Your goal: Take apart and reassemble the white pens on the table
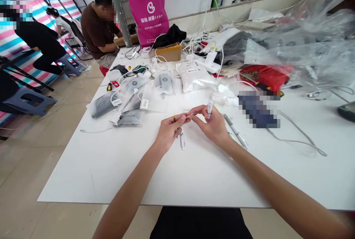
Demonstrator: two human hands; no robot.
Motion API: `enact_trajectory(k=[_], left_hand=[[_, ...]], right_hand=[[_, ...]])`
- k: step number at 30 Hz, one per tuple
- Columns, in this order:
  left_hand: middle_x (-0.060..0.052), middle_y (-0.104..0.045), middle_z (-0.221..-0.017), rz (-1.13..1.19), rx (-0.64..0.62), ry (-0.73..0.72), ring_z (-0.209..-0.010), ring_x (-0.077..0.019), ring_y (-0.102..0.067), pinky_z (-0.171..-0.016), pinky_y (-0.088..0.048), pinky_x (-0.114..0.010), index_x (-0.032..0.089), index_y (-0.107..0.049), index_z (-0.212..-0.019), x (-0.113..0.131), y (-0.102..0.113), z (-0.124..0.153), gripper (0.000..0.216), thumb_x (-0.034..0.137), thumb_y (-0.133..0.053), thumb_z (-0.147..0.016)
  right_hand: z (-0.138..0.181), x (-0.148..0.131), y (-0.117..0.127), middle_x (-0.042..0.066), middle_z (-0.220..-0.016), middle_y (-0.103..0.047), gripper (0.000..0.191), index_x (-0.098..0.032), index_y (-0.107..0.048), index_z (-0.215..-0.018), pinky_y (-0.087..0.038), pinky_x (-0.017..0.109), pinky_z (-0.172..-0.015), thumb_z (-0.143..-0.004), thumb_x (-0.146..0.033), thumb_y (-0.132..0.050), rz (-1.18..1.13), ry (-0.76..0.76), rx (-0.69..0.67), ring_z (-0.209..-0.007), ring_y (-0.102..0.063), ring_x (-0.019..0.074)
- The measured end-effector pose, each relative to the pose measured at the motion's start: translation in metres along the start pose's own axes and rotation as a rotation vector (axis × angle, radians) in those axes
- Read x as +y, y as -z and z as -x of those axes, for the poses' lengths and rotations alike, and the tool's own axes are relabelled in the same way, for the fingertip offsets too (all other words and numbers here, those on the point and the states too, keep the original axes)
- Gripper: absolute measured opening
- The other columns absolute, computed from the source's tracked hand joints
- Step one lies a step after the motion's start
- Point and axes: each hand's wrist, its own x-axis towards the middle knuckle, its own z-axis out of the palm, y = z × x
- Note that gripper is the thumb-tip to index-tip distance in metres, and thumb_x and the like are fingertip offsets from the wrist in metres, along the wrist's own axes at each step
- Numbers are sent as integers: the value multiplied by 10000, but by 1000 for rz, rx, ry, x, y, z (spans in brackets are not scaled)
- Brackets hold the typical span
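Observation:
My left hand (169,130) and my right hand (214,125) meet at the fingertips above the white table, both closed in a pinch. Whatever sits between the fingertips is too small to make out. A clear and white pen part (210,108) stands upright in the curled fingers of my right hand. Below my left hand's curled fingers a second clear pen part (182,141) points downward, seemingly held there; its upper end is hidden. Beside my right wrist lies a white and grey pen (235,132), with another slim piece partly hidden by the hand.
Grey pouches (130,118) and cables lie left of my hands. Behind them are a white plastic package (194,75), a cardboard box (168,52) and a pink bag (149,15). Clear plastic wrapping (302,50) heaps up at right, near a blurred dark blue item (259,109). Other people sit at left.

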Motion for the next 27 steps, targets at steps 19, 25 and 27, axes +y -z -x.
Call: enact_trajectory(k=[19,25,27], left_hand=[[-139,-803,-1093,147,145,49,-480,14,-298,-448,-184,-254,165,-861,-1004,-3,-1,7,307,280,-950,-733],[-142,-786,-1181,174,88,18,-556,-14,-427,-433,-182,-240,188,-865,-991,-4,5,3,285,289,-951,-738],[-137,-785,-1182,170,64,14,-539,-6,-413,-429,-180,-239,191,-866,-999,-4,5,3,283,292,-948,-747]], right_hand=[[5,-5,2,29,-981,-798,440,-274,-389,-813,-617,429,-833,-931,-340,-809,-1,190,81,-906,-758,223],[-4,-8,3,18,-970,-795,518,-280,-345,-832,-630,427,-843,-877,-285,-861,-212,201,127,-921,-773,221],[-2,-7,3,23,-970,-803,508,-280,-342,-821,-620,443,-861,-890,-257,-844,-183,211,92,-923,-764,224]])
